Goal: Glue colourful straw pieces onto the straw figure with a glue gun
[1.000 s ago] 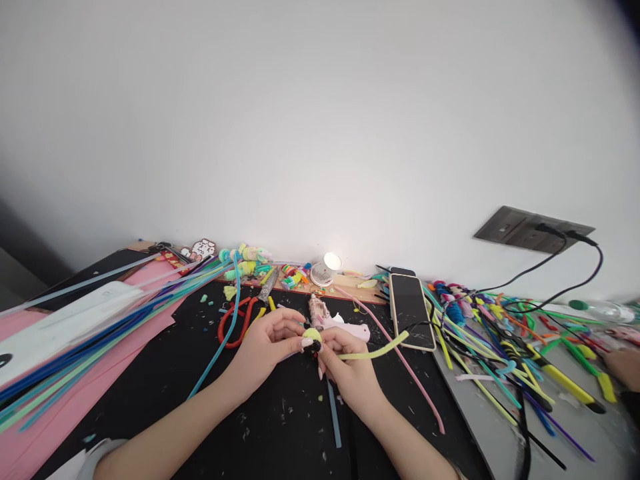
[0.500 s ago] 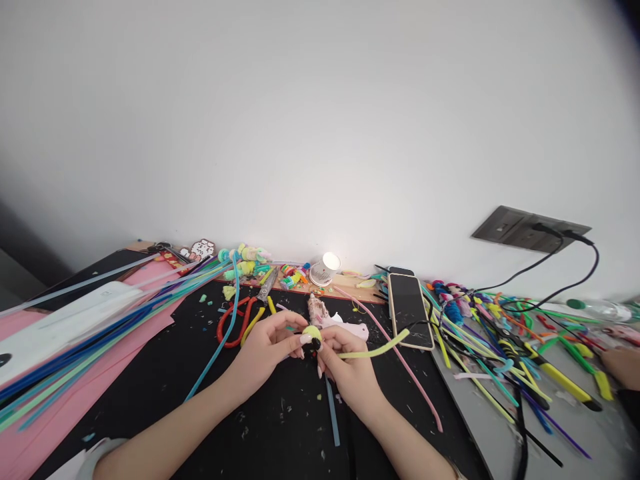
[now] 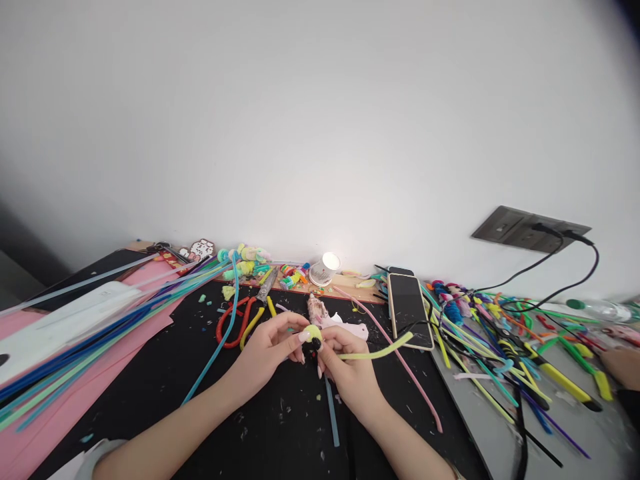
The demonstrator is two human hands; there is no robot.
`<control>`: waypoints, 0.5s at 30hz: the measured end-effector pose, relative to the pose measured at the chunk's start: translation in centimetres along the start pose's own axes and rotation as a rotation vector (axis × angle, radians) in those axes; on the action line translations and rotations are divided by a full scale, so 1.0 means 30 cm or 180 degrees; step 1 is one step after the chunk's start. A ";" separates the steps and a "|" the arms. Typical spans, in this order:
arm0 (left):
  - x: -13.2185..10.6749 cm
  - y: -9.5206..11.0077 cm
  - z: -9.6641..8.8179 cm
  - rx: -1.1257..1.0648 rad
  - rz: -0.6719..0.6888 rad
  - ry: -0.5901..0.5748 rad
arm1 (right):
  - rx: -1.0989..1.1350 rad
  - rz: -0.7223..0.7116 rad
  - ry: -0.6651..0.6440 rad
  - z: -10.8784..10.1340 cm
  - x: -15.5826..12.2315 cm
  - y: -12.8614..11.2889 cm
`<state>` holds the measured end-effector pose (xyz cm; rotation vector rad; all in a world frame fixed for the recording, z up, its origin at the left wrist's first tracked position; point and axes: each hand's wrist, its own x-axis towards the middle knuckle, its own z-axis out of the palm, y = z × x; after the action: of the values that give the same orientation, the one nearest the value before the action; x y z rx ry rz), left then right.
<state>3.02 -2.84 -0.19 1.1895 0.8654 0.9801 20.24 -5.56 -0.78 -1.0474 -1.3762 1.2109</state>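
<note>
Between both hands is a small fuzzy yellow-and-black pipe-cleaner piece (image 3: 313,333), its yellow part on top and the black part below. My left hand (image 3: 280,340) pinches it from the left with thumb and fingertips. From the right, my right hand (image 3: 347,360) closes its fingers on the black side. A yellow pipe cleaner (image 3: 383,350) sticks out rightward from the right hand; whether it joins the piece is hidden. Just behind the fingers lies a pale pink glue gun (image 3: 345,328). Below the hands a blue-grey strip (image 3: 332,413) rests on the black mat (image 3: 280,433).
Scissors with red handles (image 3: 234,323) lie to the left, near bundled pipe cleaners (image 3: 125,327) on pink paper (image 3: 135,360). A paper cup (image 3: 325,268) stands by the wall. On the right are a phone (image 3: 411,310), yellow-black pliers (image 3: 563,380) and another person's hand (image 3: 621,367).
The yellow-and-black piece has turned slightly between my fingers, so more of its yellow top shows. The free end of the yellow pipe cleaner has shifted a little to the right.
</note>
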 end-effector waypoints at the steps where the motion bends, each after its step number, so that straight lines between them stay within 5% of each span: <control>1: 0.000 0.004 -0.001 -0.0017 -0.0037 0.0020 | 0.0007 -0.0004 0.0031 -0.002 0.001 0.002; 15: 0.005 0.016 -0.035 0.0272 0.0163 0.0715 | -0.0039 0.0010 0.0255 -0.014 0.010 0.014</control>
<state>2.03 -2.30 0.08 1.1935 1.0674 1.1433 20.63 -5.16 -1.16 -1.0954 -1.3219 1.1518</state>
